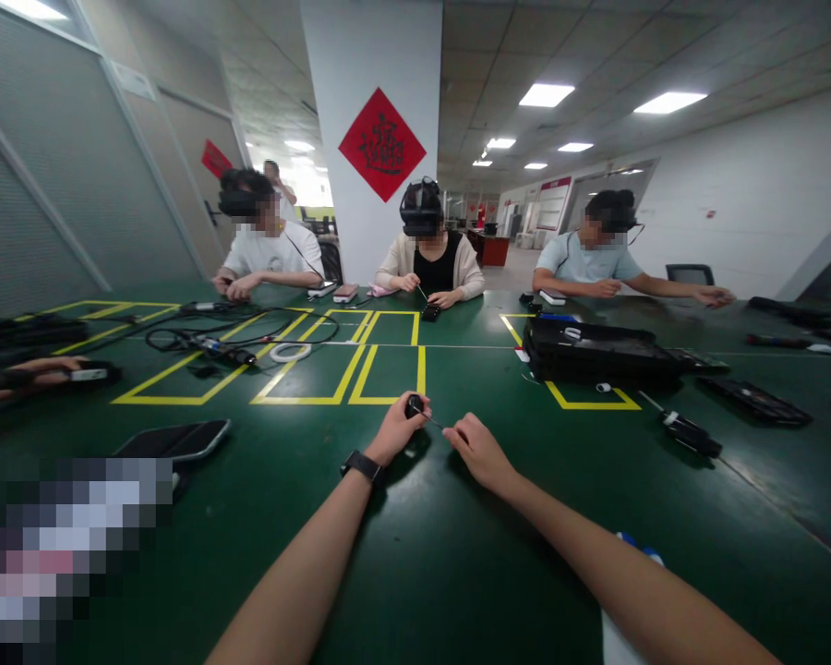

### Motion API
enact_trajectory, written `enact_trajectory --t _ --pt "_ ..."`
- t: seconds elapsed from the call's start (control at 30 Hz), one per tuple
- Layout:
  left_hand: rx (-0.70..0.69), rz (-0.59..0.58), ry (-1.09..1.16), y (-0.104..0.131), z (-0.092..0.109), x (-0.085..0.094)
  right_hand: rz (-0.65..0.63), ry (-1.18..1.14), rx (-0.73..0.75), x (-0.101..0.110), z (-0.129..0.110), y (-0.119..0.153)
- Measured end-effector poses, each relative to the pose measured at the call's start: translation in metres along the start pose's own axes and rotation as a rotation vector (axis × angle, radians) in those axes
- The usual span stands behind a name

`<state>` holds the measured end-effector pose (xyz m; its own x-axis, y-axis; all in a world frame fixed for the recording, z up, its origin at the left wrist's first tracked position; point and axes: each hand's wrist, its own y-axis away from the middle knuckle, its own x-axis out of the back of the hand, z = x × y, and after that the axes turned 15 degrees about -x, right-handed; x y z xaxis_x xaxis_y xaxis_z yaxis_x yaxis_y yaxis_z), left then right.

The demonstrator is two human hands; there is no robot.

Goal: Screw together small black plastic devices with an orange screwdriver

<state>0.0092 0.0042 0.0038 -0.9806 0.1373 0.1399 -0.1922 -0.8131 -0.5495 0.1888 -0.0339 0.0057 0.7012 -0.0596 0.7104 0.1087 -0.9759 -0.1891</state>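
My left hand (393,434), with a dark watch on its wrist, is closed round a small black rounded part (414,405). A thin metal rod (435,422) runs from that part to the fingertips of my right hand (483,453), which pinch it. Whether the rod is a tool or belongs to the part I cannot tell. Both hands are just above the green table (415,554), close together near its middle.
Black cables (200,342) and a white cable coil (291,352) lie ahead on the left. On the right are a black case (596,351) and a black-handled screwdriver (691,434). A dark phone-like slab (176,440) lies near left. Several people work around the table.
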Motion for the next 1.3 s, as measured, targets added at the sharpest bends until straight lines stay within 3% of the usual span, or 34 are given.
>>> enact_trajectory --t 0.27,0.53,0.8,1.3 --pt "0.012 0.023 0.007 0.000 0.001 0.001 -0.123 -0.087 -0.027 0.007 0.001 0.002" --pt "-0.005 0.058 -0.013 0.001 -0.002 0.001 -0.055 -0.109 -0.008 0.005 0.004 0.002" --pt "-0.028 0.022 -0.007 0.001 0.000 0.000 -0.008 -0.144 -0.009 0.006 0.008 -0.001" --pt "-0.125 0.001 -0.257 0.002 -0.003 -0.001 -0.058 -0.137 -0.063 0.015 0.009 -0.002"
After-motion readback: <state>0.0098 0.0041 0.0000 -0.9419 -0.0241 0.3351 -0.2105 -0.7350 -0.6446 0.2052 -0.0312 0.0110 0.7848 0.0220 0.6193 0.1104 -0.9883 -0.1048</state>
